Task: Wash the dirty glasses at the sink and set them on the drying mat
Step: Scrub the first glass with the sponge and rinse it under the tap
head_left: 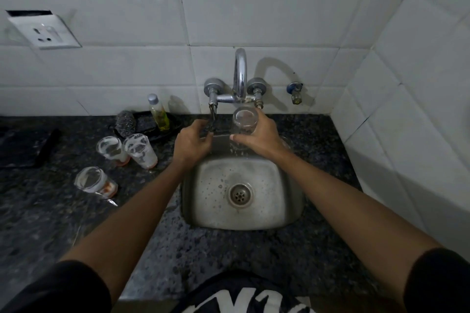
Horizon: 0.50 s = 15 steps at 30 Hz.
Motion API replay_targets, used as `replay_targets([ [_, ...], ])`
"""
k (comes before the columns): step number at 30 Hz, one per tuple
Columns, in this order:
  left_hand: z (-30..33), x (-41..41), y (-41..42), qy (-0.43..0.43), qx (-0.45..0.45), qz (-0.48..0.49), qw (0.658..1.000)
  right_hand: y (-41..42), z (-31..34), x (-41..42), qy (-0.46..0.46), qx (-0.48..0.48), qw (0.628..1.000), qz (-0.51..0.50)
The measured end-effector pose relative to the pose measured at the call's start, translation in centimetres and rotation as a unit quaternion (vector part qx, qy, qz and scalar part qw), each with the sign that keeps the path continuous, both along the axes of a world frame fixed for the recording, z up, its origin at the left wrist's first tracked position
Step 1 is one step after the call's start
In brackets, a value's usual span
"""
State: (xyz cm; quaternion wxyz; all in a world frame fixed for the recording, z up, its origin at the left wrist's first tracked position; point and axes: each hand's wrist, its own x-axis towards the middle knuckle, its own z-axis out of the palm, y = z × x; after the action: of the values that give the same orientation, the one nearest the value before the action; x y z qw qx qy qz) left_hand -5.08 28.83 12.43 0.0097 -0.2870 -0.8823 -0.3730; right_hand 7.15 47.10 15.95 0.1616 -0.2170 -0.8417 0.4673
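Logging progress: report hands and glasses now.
Right hand holds glass under faucet. Left hand at tap handle. Three soapy glasses wait.

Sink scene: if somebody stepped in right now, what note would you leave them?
Right hand grips a clear drinking glass under the chrome tap's running water, above the steel sink.
Left hand is at the tap's lever, fingers curled; contact unclear.
Three soapy clear glasses with orange residue wait on the dark granite counter, left of the sink.
Done: none set aside visibly.
Left: finish this rinse, wash those three, move all to the drying mat, probably the dark mat far left.
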Motion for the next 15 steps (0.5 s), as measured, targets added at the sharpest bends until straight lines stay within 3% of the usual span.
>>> replay_targets([
  [15,1.1,2.9,-1.1,0.001,-0.006,-0.016,1.000,-1.7,0.2,1.9,0.033,0.027,0.997,-0.072],
])
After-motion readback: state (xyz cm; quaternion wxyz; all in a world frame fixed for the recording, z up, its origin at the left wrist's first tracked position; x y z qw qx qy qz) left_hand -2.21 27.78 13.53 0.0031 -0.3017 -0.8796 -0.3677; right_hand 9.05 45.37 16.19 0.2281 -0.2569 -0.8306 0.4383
